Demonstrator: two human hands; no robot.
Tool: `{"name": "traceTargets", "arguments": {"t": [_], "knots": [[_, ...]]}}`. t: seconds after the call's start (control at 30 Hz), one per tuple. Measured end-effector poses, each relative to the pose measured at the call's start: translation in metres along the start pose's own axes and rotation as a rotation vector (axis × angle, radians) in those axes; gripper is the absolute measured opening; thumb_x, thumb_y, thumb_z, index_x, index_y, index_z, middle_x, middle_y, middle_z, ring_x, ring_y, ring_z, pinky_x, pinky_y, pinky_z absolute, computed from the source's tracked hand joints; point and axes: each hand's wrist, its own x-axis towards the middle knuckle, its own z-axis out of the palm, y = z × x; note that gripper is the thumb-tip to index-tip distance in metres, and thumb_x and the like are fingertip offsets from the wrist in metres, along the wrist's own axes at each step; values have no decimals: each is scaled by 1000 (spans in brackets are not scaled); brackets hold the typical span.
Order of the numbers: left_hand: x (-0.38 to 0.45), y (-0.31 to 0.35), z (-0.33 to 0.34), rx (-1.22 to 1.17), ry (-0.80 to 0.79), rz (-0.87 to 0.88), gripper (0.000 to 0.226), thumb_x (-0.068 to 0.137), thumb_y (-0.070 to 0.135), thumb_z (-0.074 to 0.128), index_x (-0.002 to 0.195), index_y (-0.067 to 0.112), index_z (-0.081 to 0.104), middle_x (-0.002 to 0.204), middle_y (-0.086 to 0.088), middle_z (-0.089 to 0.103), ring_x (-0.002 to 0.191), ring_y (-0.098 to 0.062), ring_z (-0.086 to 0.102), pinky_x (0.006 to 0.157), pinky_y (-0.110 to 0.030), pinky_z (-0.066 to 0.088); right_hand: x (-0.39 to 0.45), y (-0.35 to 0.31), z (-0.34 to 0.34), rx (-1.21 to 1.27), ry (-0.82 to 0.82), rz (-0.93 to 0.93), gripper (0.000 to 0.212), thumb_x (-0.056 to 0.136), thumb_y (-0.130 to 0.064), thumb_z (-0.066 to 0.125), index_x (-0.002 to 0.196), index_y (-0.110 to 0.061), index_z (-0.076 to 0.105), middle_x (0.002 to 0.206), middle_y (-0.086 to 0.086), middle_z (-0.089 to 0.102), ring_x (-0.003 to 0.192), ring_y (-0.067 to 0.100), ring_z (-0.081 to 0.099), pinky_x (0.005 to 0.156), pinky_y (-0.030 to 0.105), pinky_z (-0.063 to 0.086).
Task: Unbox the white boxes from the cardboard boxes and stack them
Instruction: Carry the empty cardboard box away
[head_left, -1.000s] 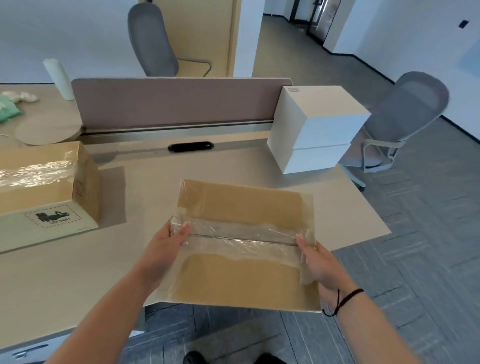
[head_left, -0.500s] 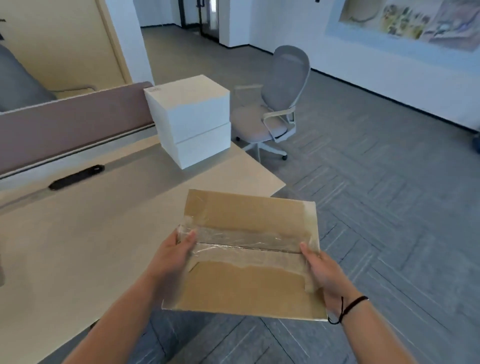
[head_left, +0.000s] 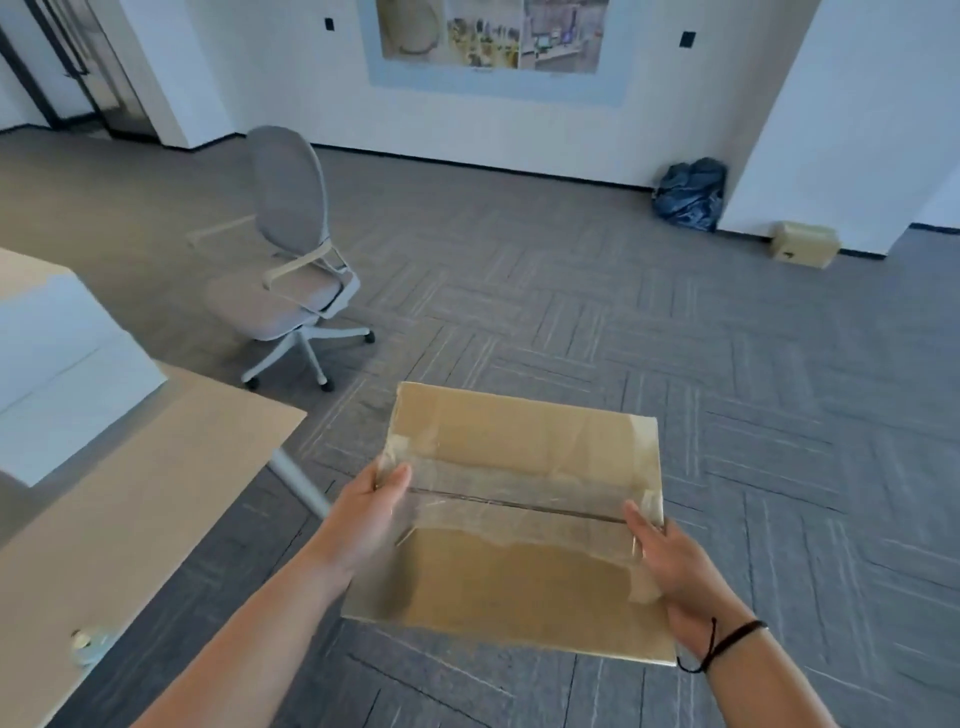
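Holding a flat brown cardboard box w/ clear tape along its centre seam (head_left: 524, 519) out over the grey carpet floor (head_left: 675, 338), well clear of the desk, both hands clamp it from opposite ends. Left hand (head_left: 371, 512) grips the 9 o'clock edge, thumb curled over the top onto the tape; right hand (head_left: 670, 558) grips the 3 o'clock edge, fingers wrapped on the side, thumb on top near the seam. Judging by that, the two-sided grip keeps the box level and the seam facing up. The box hangs in the air, touching nothing but the hands. Whether it's empty or full: can't tell.

At 9 o'clock, stacked plain white boxes (head_left: 62, 374) sit on the pale wood-top desk (head_left: 156, 493), near its corner; a small roll of clear tape (head_left: 88, 642) lies at 8 o'clock on the desk. Grey swivel office chair (head_left: 291, 260) stands at 11 o'clock, well apart. Dark blue bag (head_left: 688, 192) and small tan box (head_left: 805, 243) by the far wall at 1 o'clock. Nothing blocks the floor below.
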Motion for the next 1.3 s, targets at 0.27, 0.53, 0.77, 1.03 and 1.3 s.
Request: {"name": "traceTargets", "arguments": {"t": [0.27, 0.53, 0.77, 1.03, 1.3], "knots": [[91, 50, 131, 104, -240, 72, 57, 103, 44, 44, 150, 12, 40, 146, 3, 48, 139, -17, 40, 111, -33, 31, 18, -2, -110, 33, 243, -2, 37, 97, -56, 49, 109, -27, 69, 95, 1, 77, 85, 19, 75, 80, 44, 61], [203, 96, 269, 128, -484, 65, 20, 103, 44, 46, 101, 28, 57, 93, 11, 55, 92, -11, 54, 81, -28, 40, 72, -22, -201, 137, 502, 78, 45, 84, -71, 56, 107, -34, 69, 100, 1, 77, 93, 24, 74, 87, 54, 58], [294, 175, 357, 178, -680, 111, 40, 97, 56, 46, 94, 17, 56, 89, -6, 59, 82, -18, 55, 77, -29, 40, 127, -92, -268, 131, 666, 80, 44, 84, -69, 58, 103, -31, 70, 104, 12, 73, 103, 35, 69, 91, 57, 55], [360, 234, 441, 232, -680, 186, 44, 100, 51, 44, 74, 16, 43, 60, 3, 41, 57, -14, 41, 69, -32, 34, 197, -127, -341, 146, 735, 22, 56, 93, -61, 51, 111, -10, 64, 85, 2, 61, 78, 19, 56, 72, 37, 48], [411, 284, 560, 281, -574, 247, 30, 100, 51, 45, 84, 27, 53, 83, 5, 54, 83, -17, 51, 78, -34, 40, 278, -145, -447, 252, 732, -116, 30, 101, -45, 48, 106, -20, 64, 63, -11, 45, 58, 7, 41, 59, 27, 40]]}}
